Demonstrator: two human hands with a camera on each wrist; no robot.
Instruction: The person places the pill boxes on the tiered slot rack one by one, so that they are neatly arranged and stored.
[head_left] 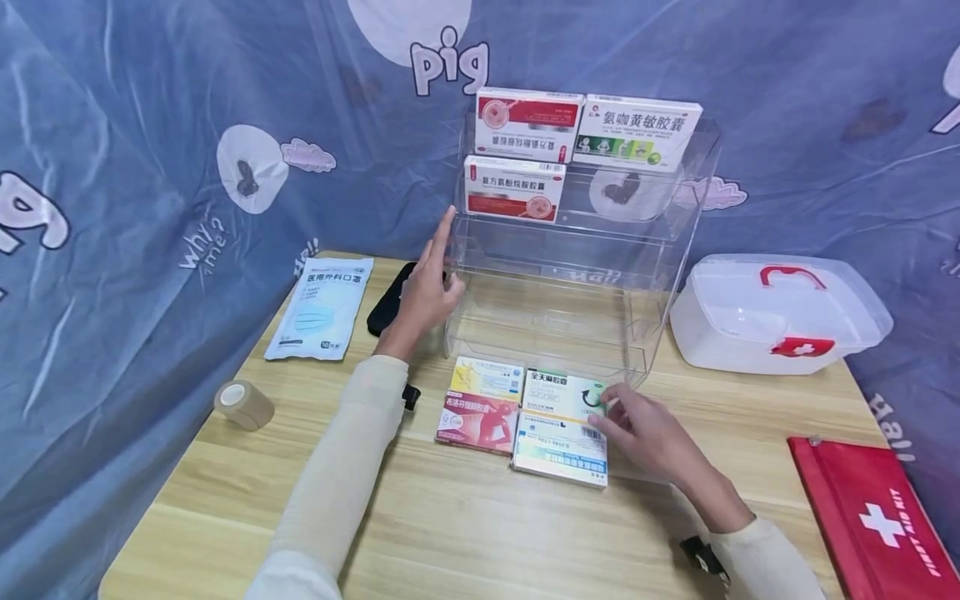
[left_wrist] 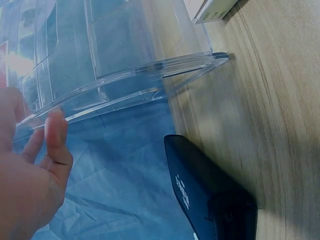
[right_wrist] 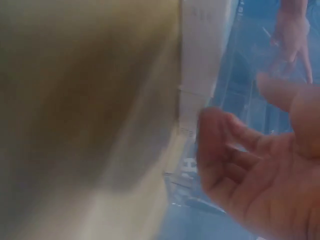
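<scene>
Clear acrylic makes up the three-tier display rack standing at the back of the pale wooden tabletop; three medicine boxes sit on its upper tiers. The left hand rests against the rack's left edge with straight fingers, index pointing up, holding nothing. Only the left wrist view shows the black pouch plainly, lying just beside the rack's foot, close to the tabletop's back edge. The right hand lies with relaxed, slightly bent fingers touching the green-and-white medicine box, which lies flat in front of the rack, touching a yellow-and-red box and a white-and-blue box. The right wrist view is blurred, showing loose fingers gripping nothing. Bare wood lies nearer the person.
</scene>
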